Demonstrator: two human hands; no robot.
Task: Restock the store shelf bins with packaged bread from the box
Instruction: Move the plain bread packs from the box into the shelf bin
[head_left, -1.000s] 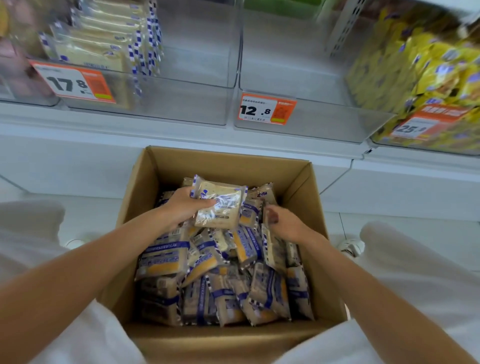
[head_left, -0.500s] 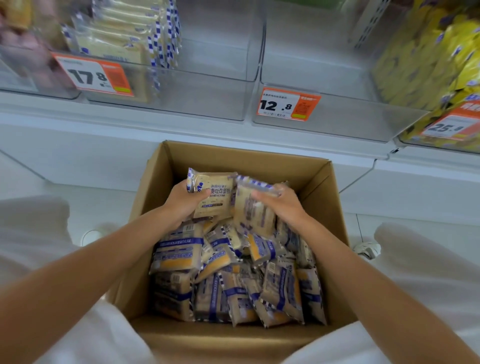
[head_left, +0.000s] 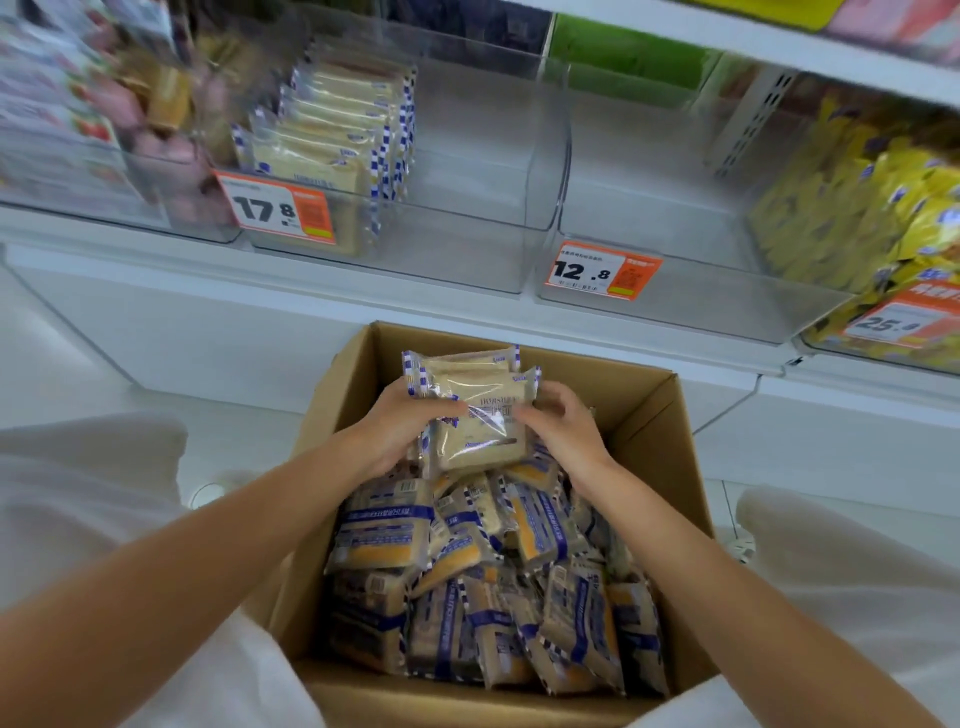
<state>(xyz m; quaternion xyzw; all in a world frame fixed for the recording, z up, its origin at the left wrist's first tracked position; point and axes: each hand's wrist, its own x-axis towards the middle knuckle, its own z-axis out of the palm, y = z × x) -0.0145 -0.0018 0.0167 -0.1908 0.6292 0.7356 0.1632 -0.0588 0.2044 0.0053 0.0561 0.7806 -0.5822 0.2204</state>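
Note:
An open cardboard box (head_left: 670, 436) on the floor holds several bread packets (head_left: 483, 587) in clear wrap with blue-and-white checked edges. Above the box's far end, my left hand (head_left: 400, 431) and my right hand (head_left: 563, 431) press together a small stack of bread packets (head_left: 480, 410), each hand gripping one side. On the shelf above, a clear bin (head_left: 457, 260) with a 17.8 price tag has a row of the same packets (head_left: 332, 140) standing along its left side. Its right half is bare.
A clear bin (head_left: 691, 306) tagged 12.8 stands to the right with nothing in it. Further right a bin of yellow packets (head_left: 852, 187) is tagged 25. Pink and mixed packs (head_left: 104, 114) fill bins at the left. White floor lies on both sides of the box.
My hands came together from separate packets and now hold one stacked bundle, lifted slightly above the pile. The view has tilted up toward the shelf.

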